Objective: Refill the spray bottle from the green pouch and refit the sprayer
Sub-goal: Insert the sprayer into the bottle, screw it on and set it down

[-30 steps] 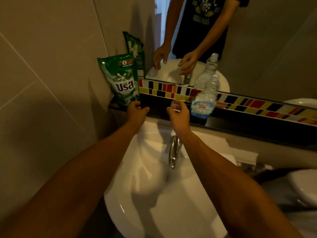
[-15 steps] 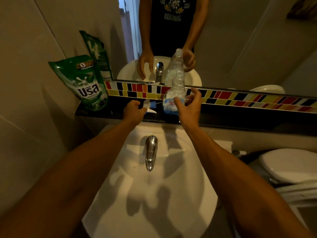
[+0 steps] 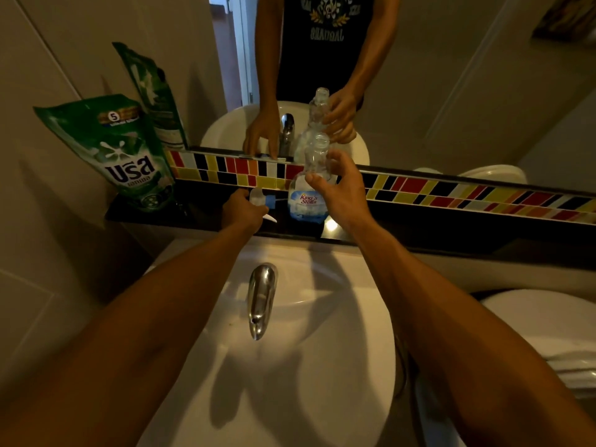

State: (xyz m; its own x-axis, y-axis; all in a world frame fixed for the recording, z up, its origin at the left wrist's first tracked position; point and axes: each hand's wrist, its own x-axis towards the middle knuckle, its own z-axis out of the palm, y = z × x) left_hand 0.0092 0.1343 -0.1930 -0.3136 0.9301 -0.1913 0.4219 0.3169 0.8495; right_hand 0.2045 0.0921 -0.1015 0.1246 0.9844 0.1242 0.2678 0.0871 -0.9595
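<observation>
A clear spray bottle (image 3: 304, 201) with a blue label stands uncapped on the dark ledge (image 3: 200, 217) behind the basin. My right hand (image 3: 342, 188) wraps around its right side and neck. The white and blue sprayer head (image 3: 262, 201) lies on the ledge just left of the bottle, and my left hand (image 3: 242, 211) closes over it. The green pouch (image 3: 119, 153) stands upright at the ledge's left end, leaning on the wall, well left of both hands.
A white basin (image 3: 290, 366) with a chrome tap (image 3: 261, 298) sits below the ledge. A mirror (image 3: 451, 75) above a coloured tile strip (image 3: 451, 191) reflects the person, bottle and pouch. A toilet (image 3: 541, 333) stands at the right. A tiled wall is at the left.
My right hand has moved from beside the left hand to the bottle and taken hold of it. The left hand shifted onto the sprayer head on the ledge. The camera swung left.
</observation>
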